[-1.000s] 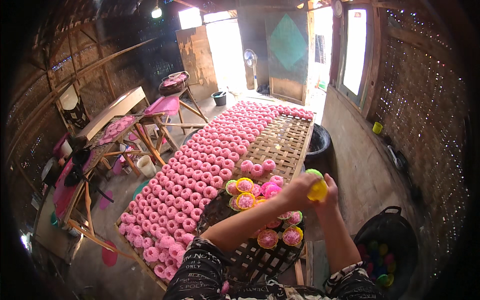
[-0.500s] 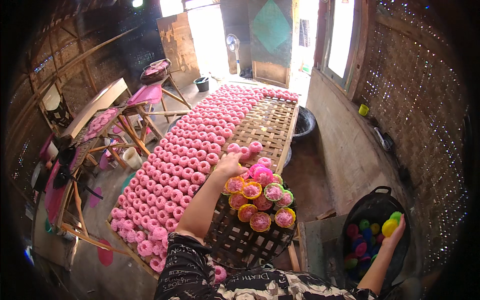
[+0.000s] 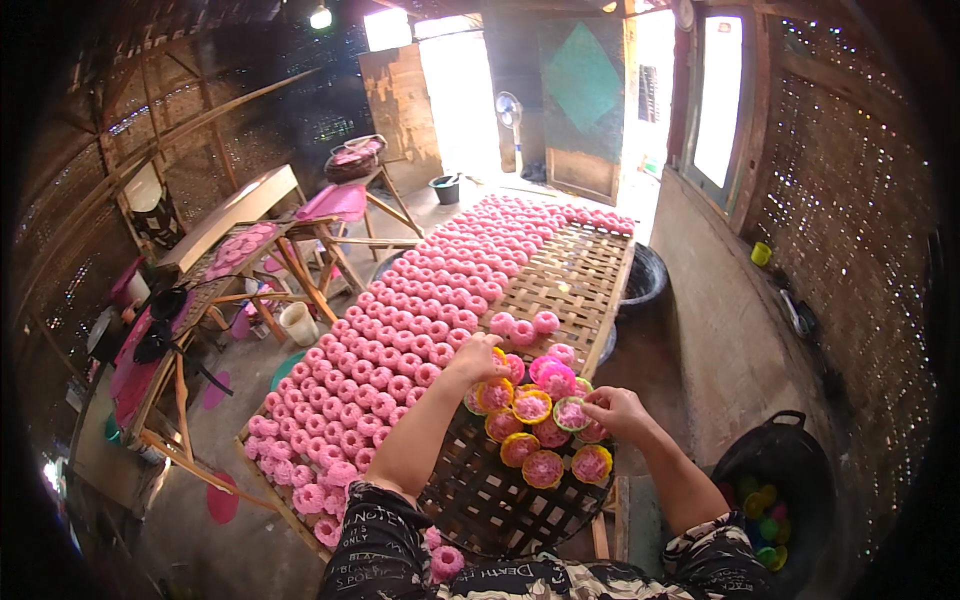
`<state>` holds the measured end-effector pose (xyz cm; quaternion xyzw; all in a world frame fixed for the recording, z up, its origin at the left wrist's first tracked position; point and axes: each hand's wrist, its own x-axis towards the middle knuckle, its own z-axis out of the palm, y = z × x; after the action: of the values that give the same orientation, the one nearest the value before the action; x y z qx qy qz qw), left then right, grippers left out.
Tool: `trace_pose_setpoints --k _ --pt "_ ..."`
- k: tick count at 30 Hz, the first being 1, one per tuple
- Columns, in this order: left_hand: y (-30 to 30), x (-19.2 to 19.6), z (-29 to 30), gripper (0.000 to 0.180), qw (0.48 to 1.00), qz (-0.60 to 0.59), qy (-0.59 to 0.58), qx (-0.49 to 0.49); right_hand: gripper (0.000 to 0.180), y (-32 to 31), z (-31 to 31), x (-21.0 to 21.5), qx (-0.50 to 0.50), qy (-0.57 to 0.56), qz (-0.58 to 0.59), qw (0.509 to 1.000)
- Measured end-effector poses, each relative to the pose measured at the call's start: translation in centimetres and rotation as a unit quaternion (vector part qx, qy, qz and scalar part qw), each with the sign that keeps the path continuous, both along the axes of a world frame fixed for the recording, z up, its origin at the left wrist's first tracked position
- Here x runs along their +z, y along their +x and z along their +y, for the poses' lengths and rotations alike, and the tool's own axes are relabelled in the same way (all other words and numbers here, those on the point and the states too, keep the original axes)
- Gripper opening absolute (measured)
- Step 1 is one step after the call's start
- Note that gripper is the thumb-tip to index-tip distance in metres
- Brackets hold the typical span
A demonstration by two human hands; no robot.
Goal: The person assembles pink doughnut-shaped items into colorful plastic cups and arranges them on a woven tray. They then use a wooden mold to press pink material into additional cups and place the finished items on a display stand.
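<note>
Our right hand [image 3: 618, 410] has come back from the black bucket [image 3: 775, 470] and now pinches a green-cupped pink cake [image 3: 571, 414] on the woven tray [image 3: 560, 290]; our left hand [image 3: 477, 357], fingers curled, rests among neighbouring cakes [image 3: 530, 405].

No packages, labels, signs or screens

Nothing of the kind shows anywhere in the hut, on the woven rack, the tables or the walls.

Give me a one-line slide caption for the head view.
Both hands, left hand and right hand, on cups of pink cakes over a woven tray.
</note>
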<state>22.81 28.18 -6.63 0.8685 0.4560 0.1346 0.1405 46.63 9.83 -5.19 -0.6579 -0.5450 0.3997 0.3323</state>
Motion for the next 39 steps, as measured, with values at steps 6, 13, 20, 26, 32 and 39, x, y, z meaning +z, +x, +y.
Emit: trace_pose_setpoints --k 6,13,20,26,32,39 --pt "-2.3 1.2 0.5 0.059 0.957 -0.179 -0.209 0.089 0.027 0.9 2.1 -0.2 0.075 -0.069 -0.034 0.994" --pt "-4.5 2.2 2.6 0.042 0.663 -0.587 -0.442 0.143 0.019 0.8 2.6 0.7 0.182 -0.075 -0.035 0.98" --pt "-4.0 -0.3 6.1 0.039 0.513 -0.728 -0.399 0.217 0.008 3.0 7.1 -0.1 -0.047 -0.166 0.45 0.876" --pt "1.8 -3.7 6.4 0.046 0.932 -0.268 -0.05 0.238 0.02 4.3 16.9 -1.8 -0.13 0.186 0.085 0.97" --pt "5.5 -2.9 4.1 0.067 0.978 0.016 -0.028 0.206 0.011 1.9 24.9 -3.9 0.076 0.273 -0.499 0.819" --pt "5.3 -2.9 4.5 0.058 0.934 -0.225 0.179 0.213 0.023 2.6 23.4 -3.5 -0.009 0.337 -0.365 0.868"
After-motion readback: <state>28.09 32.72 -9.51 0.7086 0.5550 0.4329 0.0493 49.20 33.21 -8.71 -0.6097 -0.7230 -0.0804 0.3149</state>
